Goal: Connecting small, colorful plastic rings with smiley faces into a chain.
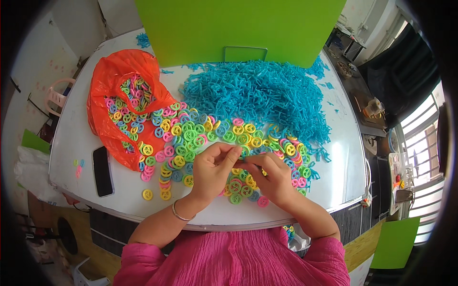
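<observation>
Both my hands meet over the near middle of the white table [129, 200], fingertips almost touching. My left hand [210, 169] is closed in a pinch, thumb against forefinger, on a small green plastic wheel [244, 150] that shows just past the fingertips. Beside it, my right hand [271, 178] is also pinched closed; whatever lies between its fingers is too small and too covered to name. Around and beneath them spread many loose spoked wheels [189, 135] in green, yellow, pink and blue. Behind these rises a large heap of slim blue plastic pieces [257, 90].
An open red plastic bag [102, 90] full of wheels slumps at the left. A dark phone [102, 171] lies in front of it. A big green board [238, 28] stands upright at the back, with a thin metal handle [245, 47] low on its face.
</observation>
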Demonstrator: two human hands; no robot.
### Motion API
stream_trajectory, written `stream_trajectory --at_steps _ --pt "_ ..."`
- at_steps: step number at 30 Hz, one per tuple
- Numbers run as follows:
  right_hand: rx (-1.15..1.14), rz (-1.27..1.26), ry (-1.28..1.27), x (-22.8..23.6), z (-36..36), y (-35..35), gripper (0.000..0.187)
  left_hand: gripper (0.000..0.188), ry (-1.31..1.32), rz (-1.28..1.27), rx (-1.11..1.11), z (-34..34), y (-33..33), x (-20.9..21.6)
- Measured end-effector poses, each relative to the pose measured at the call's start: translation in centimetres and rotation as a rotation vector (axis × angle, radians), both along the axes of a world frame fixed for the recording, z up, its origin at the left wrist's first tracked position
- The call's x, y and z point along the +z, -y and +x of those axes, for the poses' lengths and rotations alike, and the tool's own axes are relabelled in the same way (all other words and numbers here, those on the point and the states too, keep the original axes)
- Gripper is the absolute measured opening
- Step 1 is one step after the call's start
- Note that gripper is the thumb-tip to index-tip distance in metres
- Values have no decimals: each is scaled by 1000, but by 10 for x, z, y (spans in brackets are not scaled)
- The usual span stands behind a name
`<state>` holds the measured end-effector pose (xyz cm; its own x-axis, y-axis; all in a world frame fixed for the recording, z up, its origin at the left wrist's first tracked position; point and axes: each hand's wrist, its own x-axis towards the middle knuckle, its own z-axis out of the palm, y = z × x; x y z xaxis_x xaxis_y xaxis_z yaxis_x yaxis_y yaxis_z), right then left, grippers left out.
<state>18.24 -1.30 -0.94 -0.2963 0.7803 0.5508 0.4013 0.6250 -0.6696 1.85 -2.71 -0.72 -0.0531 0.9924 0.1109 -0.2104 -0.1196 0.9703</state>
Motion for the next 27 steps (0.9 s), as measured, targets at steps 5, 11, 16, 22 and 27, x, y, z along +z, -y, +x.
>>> stream_trajectory --at_steps 5,11,16,22,27 --pt "50 312 31 3 1 -5 23 12 132 -8 23 5 3 0" --pt "100 90 -32 4 6 -2 29 15 37 94 39 6 6 -4" --pt "75 183 12 6 7 -1 27 14 24 96 31 6 6 0" --pt "94 261 113 5 8 1 30 13 48 -11 -35 0 3 0" --pt "93 304 111 10 6 -1 29 12 -14 70 17 2 5 -6"
